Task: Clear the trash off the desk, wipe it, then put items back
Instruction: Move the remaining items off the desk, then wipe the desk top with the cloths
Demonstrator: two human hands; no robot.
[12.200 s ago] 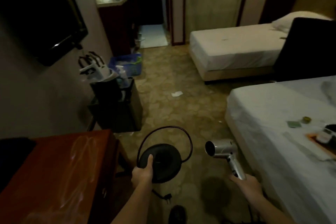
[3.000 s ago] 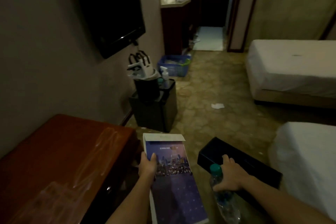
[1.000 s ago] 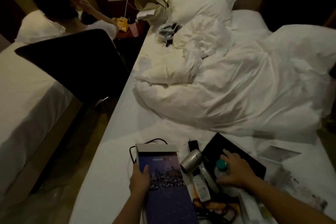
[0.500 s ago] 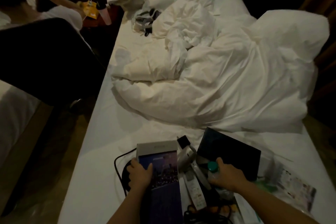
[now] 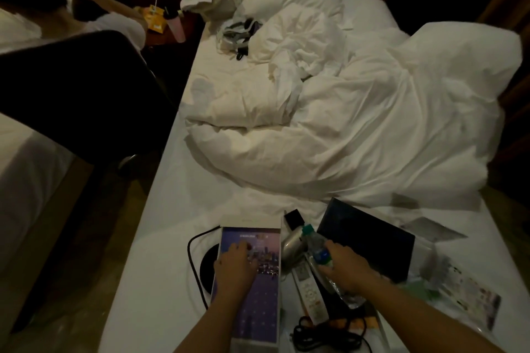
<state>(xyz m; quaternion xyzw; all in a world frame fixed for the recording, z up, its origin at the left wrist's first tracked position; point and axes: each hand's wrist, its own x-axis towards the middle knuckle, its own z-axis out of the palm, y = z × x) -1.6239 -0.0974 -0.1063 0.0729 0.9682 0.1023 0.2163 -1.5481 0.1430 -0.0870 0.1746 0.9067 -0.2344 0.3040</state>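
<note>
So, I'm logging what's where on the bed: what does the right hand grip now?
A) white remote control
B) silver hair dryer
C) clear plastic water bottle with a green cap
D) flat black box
C: the right hand curls round the body of the clear plastic water bottle with a green cap.

Ahead of both hands a strip of bare sheet (image 5: 200, 203) lies open up to the heaped duvet (image 5: 358, 129), which blocks the way further up the bed. Left of the left hand (image 5: 236, 264) a kettle base (image 5: 207, 266) and its looped cord (image 5: 190, 251) lie in the way; beyond them the sheet is free to the bed's edge. Between the hands a hair dryer (image 5: 291, 243), a remote (image 5: 309, 292) and the bottle (image 5: 315, 248) gripped by the right hand (image 5: 344, 266) crowd together. Right of that hand lie a black folder (image 5: 370, 241) and leaflets (image 5: 464, 295). Cables (image 5: 324, 335) tangle near the wrists.
</note>
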